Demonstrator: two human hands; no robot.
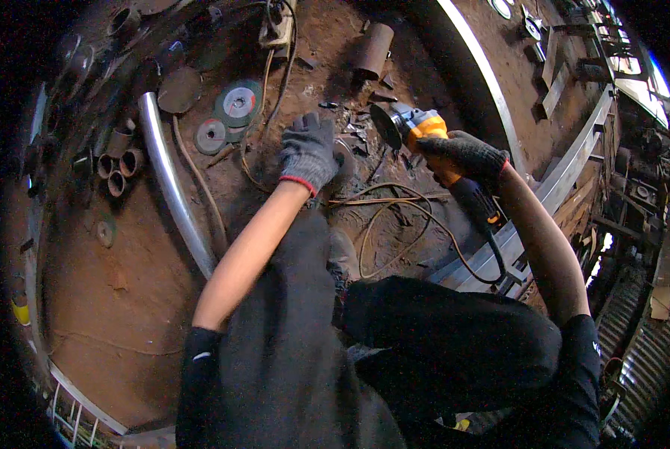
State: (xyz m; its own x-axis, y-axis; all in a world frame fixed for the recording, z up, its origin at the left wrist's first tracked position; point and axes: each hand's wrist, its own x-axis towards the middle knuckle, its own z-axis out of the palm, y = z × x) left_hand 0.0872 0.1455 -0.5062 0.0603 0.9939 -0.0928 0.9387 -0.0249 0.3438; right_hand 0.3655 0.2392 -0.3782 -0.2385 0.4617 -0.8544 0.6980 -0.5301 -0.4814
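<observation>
In a dark grey glove with a red cuff, my left hand (307, 153) is low over the littered ground. Its fingers are bent and close together, and what lies under them is hidden. A rounded, dull metal piece (345, 156) shows right beside it. My right hand (466, 156), gloved the same way, is wrapped round the body of a yellow and black angle grinder (427, 127). The grinder's dark disc (386, 126) faces left, above small metal scraps (356, 135). Its black cord (492, 251) hangs from the rear end.
Cutting discs (238, 102) lie at the far left, near a shiny curved tube (163, 165) and short pipes (116, 183). A rusty cylinder (376, 49) lies beyond the scraps. Looped cable (365, 247) crosses the ground before me. Long steel bars (567, 165) run along the right.
</observation>
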